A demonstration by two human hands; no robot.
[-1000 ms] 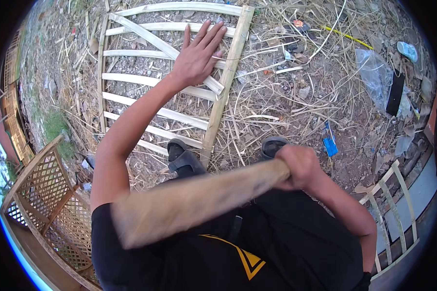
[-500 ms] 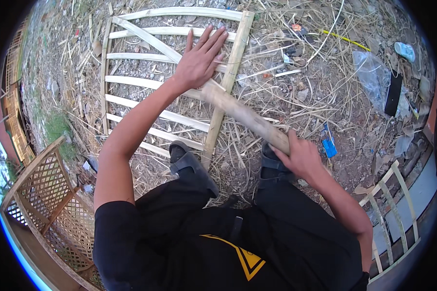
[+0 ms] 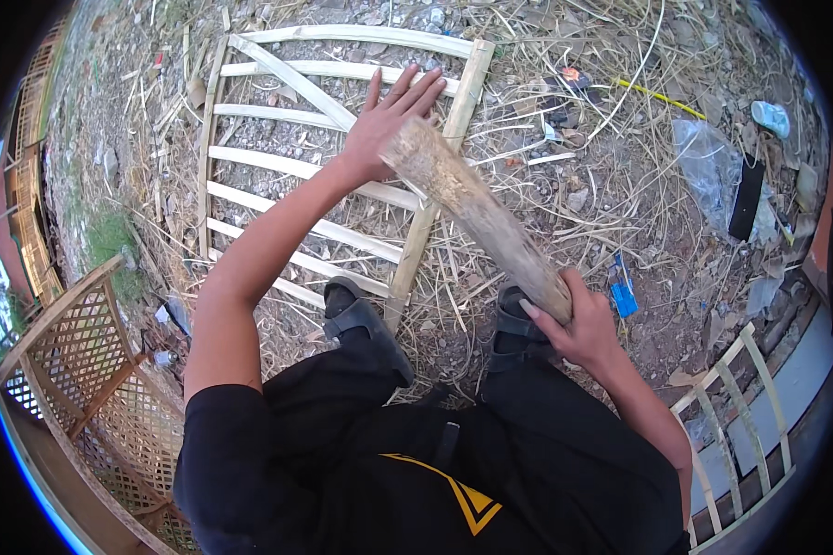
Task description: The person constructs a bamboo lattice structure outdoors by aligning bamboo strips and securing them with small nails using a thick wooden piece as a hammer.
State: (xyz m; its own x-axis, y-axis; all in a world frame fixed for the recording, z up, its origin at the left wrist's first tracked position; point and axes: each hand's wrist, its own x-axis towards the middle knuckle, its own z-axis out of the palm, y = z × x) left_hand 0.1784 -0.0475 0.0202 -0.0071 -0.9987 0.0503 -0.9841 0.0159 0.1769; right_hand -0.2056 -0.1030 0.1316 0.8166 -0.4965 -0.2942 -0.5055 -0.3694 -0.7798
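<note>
A flat frame of pale wooden slats point(image 3: 261, 161) lies on the ground before me, with a diagonal slat across its far part. My left hand point(image 3: 386, 136) rests flat near its right-hand post, fingers outstretched over the slats. In my right hand point(image 3: 590, 326) is a thick wooden club point(image 3: 495, 227), gripped at its near end. Its broad, worn head is raised above the post, close beside my left wrist, and hides part of the frame there.
My sandalled feet point(image 3: 366, 328) stand at the frame's near edge. Loose wood strips litter the ground. Rightward lie a blue object point(image 3: 624, 298), clear plastic point(image 3: 703, 162) and a yellow strip point(image 3: 662, 97). A lattice panel point(image 3: 83, 351) stands at left, another slatted frame point(image 3: 733, 430) at lower right.
The club has come up off the frame toward me, and my right hand has shifted slightly back and right. My left hand keeps its place on the slats.
</note>
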